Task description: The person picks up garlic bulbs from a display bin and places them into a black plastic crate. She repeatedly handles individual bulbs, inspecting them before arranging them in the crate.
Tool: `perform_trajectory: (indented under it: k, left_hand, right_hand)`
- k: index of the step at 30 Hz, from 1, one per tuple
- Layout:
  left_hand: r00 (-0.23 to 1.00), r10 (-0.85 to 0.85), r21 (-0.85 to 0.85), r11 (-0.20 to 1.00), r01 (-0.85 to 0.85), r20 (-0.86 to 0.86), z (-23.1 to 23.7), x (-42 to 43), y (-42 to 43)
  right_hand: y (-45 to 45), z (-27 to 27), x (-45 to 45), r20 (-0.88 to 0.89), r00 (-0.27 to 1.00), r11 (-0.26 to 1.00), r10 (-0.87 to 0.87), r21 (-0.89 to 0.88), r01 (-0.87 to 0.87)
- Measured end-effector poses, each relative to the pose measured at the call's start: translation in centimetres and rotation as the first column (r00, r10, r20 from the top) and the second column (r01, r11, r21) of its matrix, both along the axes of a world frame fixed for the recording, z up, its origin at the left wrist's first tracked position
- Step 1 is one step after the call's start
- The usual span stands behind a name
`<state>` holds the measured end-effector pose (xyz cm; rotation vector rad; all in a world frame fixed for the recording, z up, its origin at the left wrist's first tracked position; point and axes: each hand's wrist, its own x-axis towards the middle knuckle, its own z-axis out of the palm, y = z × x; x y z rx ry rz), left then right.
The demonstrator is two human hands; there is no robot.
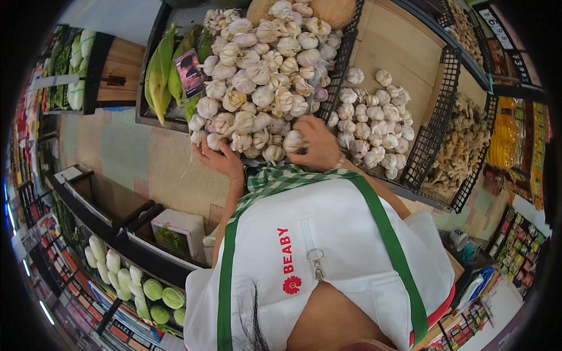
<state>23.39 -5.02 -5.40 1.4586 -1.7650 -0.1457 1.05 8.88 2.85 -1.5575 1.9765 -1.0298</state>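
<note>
A large heap of garlic bulbs [254, 79] fills the bin in front of me. At its near edge my right hand [318, 142] has its fingers around a white garlic bulb [293, 141]. My left hand [220, 161] is at the near left corner of the heap, its fingertips against another garlic bulb [214, 141]; whether it grips that bulb is hard to tell. More bulbs lie between my two hands. Right of my right hand, a smaller pile of garlic [377, 123] lies on a cardboard-lined section.
Corn in green husks [159, 74] and a printed card [190, 73] lie left of the heap. Black plastic lattice dividers [432, 118] separate the sections. Ginger [461, 140] fills the right one. Pumpkins [336, 12] sit at the back. Behind on the left, a shelf holds cabbages [172, 297].
</note>
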Motion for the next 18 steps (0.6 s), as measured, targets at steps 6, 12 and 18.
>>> perform_trajectory:
  k: [6,12,18]
  left_hand:
    - [1.0,0.018,-0.016,1.0,-0.018,-0.023,0.0,-0.1,0.2]
    - [0.996,0.037,0.019,0.999,-0.035,-0.076,0.5,-0.6,0.3]
    - [0.996,0.035,0.057,0.998,-0.031,-0.082,0.7,-0.7,0.4]
  right_hand:
    - [7.3,-1.0,-8.4,-0.258,0.879,0.886,-0.4,0.138,0.444]
    - [7.9,-1.6,-12.2,-0.461,0.77,0.832,-0.442,0.111,0.544]
    - [-5.6,2.5,-4.0,-0.214,0.954,0.962,-0.212,-0.215,0.166]
